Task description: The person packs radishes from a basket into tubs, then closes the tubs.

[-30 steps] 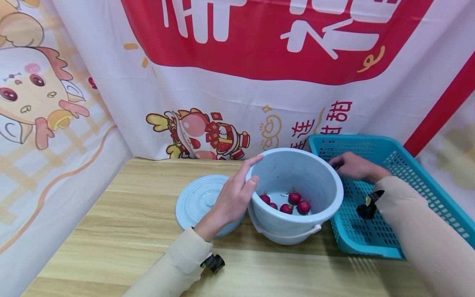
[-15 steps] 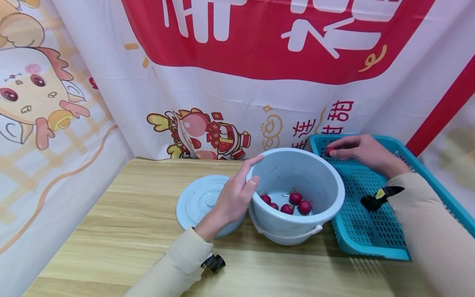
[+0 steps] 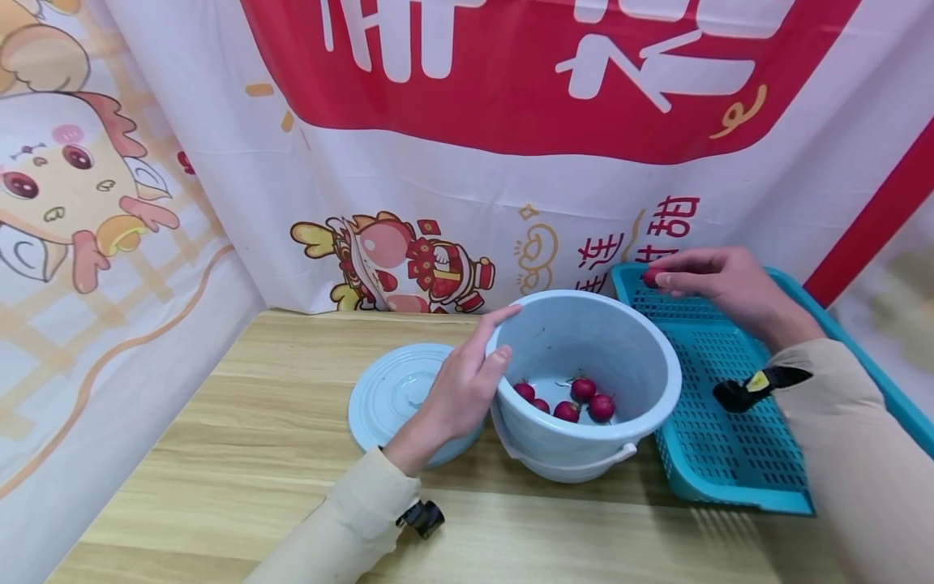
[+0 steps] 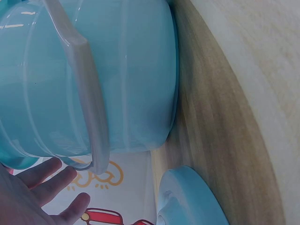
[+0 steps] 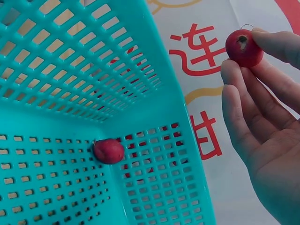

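Note:
My left hand (image 3: 463,385) holds the near-left rim of a light blue bucket (image 3: 576,450), thumb at the lip. In the left wrist view its fingers (image 4: 54,185) show beside the bucket wall and the white handle (image 4: 89,93). Several red radishes (image 3: 583,389) lie on the bucket's bottom. Above the far end of a teal basket (image 3: 718,499), my right hand (image 3: 737,288) pinches one radish (image 5: 244,48) between thumb and fingers. Another radish (image 5: 108,151) lies inside the basket, in its corner, in the right wrist view.
The bucket's round blue lid (image 3: 387,397) lies on the wooden table (image 3: 241,454), left of the bucket and partly behind my left hand. A printed white-and-red cloth (image 3: 467,195) hangs behind the table. The basket stands close to the bucket's right side.
My right hand has risen from inside the basket with a radish between its fingers, moving up and slightly right. The left hand and the bucket have stayed in place.

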Demonstrator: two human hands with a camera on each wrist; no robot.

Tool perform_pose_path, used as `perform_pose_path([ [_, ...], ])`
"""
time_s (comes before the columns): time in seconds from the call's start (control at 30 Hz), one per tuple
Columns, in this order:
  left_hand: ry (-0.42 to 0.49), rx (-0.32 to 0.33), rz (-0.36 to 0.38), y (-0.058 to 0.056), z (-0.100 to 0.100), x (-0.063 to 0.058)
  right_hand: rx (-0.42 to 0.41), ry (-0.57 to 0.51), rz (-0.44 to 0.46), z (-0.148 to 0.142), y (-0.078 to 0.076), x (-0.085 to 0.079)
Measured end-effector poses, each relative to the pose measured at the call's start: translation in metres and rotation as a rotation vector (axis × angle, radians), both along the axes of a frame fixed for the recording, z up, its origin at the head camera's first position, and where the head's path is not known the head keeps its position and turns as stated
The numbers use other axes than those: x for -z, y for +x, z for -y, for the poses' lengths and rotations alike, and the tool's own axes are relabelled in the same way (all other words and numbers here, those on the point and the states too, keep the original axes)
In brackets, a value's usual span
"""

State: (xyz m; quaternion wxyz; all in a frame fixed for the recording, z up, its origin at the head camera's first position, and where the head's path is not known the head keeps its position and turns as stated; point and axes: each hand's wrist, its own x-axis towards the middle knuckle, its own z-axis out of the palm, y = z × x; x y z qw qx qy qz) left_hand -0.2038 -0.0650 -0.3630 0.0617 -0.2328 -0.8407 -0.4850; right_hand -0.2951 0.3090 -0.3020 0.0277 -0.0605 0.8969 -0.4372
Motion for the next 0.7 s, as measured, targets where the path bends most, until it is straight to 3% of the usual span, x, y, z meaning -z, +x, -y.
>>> perform_pose_path([
  [0.3,-0.004,-0.007,0.002,0.001,-0.001,0.000,-0.004,-0.002,-0.030,0.006,0.005,-0.004],
  [0.7,-0.015,-0.018,-0.001,0.002,-0.001,-0.001,-0.101,-0.081,-0.195,0.036,0.022,-0.009],
])
